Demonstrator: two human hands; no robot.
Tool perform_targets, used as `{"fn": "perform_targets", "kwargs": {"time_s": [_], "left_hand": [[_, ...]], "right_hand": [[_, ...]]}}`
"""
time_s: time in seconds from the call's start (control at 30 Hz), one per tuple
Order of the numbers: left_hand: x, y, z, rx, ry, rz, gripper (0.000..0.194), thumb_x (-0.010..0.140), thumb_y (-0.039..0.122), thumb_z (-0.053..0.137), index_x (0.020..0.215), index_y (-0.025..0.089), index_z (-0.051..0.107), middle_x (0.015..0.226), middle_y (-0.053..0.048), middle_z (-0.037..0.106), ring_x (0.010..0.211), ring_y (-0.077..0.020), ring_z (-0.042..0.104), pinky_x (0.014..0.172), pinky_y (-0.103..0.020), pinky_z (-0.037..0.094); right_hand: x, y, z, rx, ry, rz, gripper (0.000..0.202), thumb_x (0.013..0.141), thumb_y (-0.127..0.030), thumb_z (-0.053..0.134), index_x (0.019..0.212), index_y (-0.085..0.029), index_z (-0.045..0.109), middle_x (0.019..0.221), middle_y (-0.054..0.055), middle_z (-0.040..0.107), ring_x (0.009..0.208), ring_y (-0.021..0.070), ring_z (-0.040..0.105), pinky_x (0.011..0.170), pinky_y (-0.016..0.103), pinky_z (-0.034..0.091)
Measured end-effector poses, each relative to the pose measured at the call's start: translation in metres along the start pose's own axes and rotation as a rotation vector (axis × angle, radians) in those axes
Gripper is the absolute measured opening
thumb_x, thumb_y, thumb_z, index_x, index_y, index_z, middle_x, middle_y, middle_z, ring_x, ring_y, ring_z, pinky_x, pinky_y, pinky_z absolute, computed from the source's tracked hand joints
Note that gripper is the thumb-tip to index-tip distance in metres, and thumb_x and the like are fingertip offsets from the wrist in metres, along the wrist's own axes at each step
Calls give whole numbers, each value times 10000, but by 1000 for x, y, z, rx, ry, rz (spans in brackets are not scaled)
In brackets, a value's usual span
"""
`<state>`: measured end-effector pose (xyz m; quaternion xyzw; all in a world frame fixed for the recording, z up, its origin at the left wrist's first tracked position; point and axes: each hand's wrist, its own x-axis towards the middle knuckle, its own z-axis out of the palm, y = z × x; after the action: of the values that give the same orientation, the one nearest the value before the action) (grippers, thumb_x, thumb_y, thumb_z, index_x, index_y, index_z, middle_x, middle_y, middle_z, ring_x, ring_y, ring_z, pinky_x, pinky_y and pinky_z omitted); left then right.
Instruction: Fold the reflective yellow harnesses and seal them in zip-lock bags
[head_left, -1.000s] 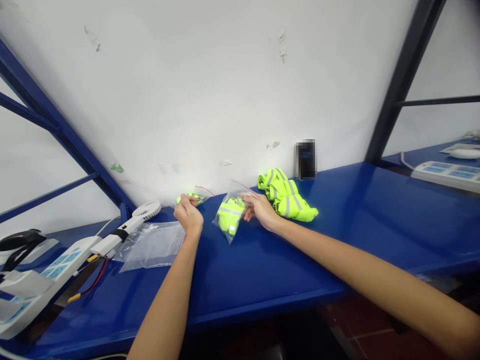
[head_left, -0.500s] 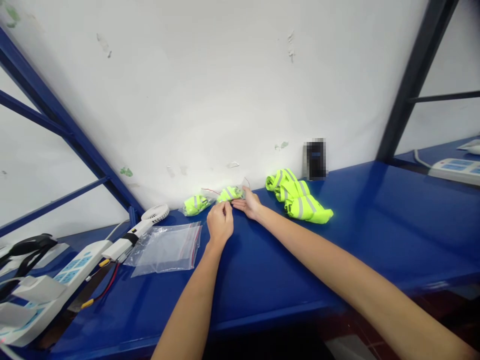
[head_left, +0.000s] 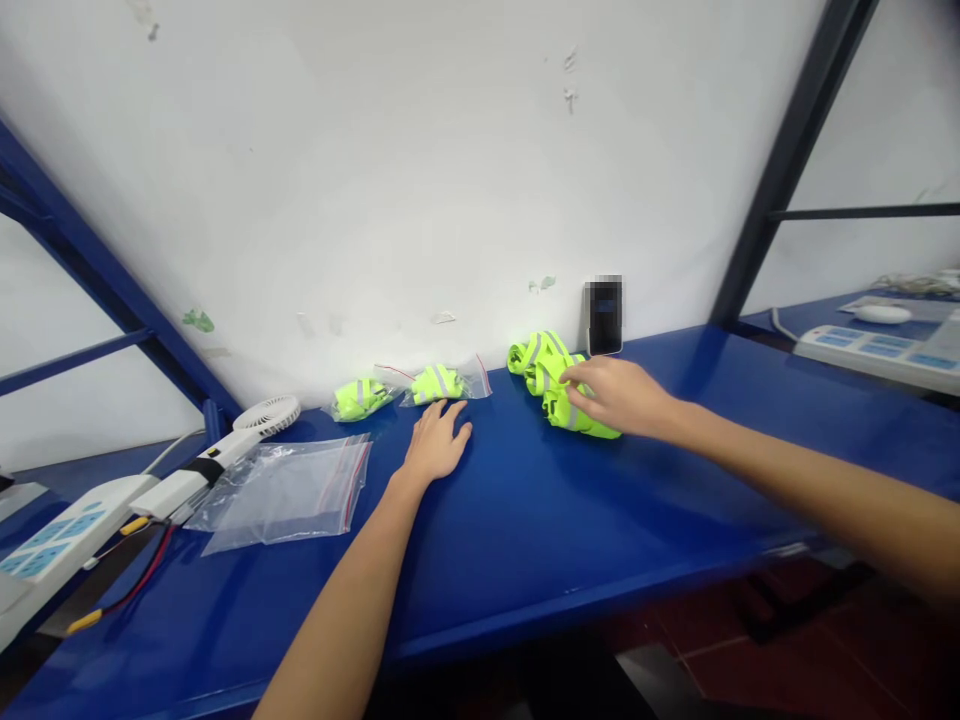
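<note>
Two rolled neon-yellow reflective bundles with grey strips, perhaps vests, lie in clear zip bags by the wall: a left bagged bundle (head_left: 360, 398) and a right bagged bundle (head_left: 436, 383). My left hand (head_left: 437, 442) is just in front of the right one, fingers spread and holding nothing. My right hand (head_left: 619, 393) is over several unbagged yellow reflective rolls (head_left: 546, 362), partly covering them. Its thumb and fingers are apart at the near rolls; whether they touch the fabric I cannot tell. Flat clear zip bags (head_left: 289, 495) lie left of my left hand.
A white handheld fan (head_left: 266, 415) and a power strip (head_left: 64, 550) with cables are at the left. A dark phone (head_left: 604, 318) leans on the wall behind the rolls. Blue posts flank the blue table (head_left: 510, 520); another power strip (head_left: 885, 350) sits far right.
Both hands have left the right bagged bundle, which now lies on the table. My right hand has moved right to the loose rolls; my left hand has opened. The view has shifted right.
</note>
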<state>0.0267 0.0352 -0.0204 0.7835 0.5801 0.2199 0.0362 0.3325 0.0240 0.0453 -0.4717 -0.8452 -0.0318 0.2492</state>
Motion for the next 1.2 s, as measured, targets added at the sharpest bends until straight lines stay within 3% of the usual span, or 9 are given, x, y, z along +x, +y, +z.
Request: {"fn": "perform_targets", "kwargs": {"time_s": [0.07,0.17,0.33,0.4,0.53,0.63,0.87,1.03,1.2], "left_hand": [[1,0,0,14,-10,-22,504,931,438,444,1396,251,491,1468,-169,430,1358,-372,384,1060,-566,330],[1,5,-4,6,1,8,432,924,413,456,1305,252,580,1381,-145,514,1292,-354,452,1037,-546,360],[1,20,-16,-237,130,190,312,941,360,438,1040,222,699,1098,-79,682,1073,-240,599,979,-387,434],[1,20,-19,-382,244,133,324,946,353,420,948,198,704,1001,-70,712,965,-209,639,895,-330,472],[1,5,-21,-538,386,-101,320,909,348,429,831,174,686,698,-25,666,670,-167,623,672,-273,476],[1,-3,-21,-544,444,-226,307,879,338,431,786,179,677,589,9,598,565,-147,571,594,-254,433],[1,5,-21,-447,507,-392,279,810,304,456,721,196,696,555,8,606,559,-158,580,605,-264,401],[1,8,-18,-504,489,-427,263,778,316,471,684,208,692,541,9,595,551,-163,566,578,-269,385],[7,15,-15,-911,601,-656,185,671,287,517,619,177,658,516,7,560,486,-136,505,511,-254,361]], "right_hand": [[0,20,-3,-52,-86,-3,237,838,-229,558,965,-147,740,934,145,733,831,280,682,722,368,489],[2,25,-7,125,-216,-64,281,794,-193,588,1025,-164,745,1015,121,739,891,265,689,790,367,508],[6,-23,-4,505,-511,-247,401,773,-185,610,1162,-212,702,1182,83,678,952,211,666,776,291,528],[10,-47,7,548,-487,-328,447,752,-178,624,1195,-214,673,1253,90,620,941,200,647,755,285,525],[21,-74,31,526,-347,-413,413,705,-210,695,1115,-178,662,1123,95,622,996,242,595,885,357,480],[24,-76,40,537,-365,-418,428,720,-238,698,1133,-169,607,1120,97,584,969,230,577,875,361,480],[6,-64,49,613,-347,-444,872,757,-229,698,1492,-213,230,1326,127,451,1184,247,497,999,395,436],[4,-70,64,506,-238,-459,618,798,-209,658,1378,-234,447,1275,119,462,1117,250,517,959,400,455],[3,-79,73,591,-93,-408,632,675,-142,722,1259,-198,487,1235,107,524,1144,267,500,984,409,423]]}}
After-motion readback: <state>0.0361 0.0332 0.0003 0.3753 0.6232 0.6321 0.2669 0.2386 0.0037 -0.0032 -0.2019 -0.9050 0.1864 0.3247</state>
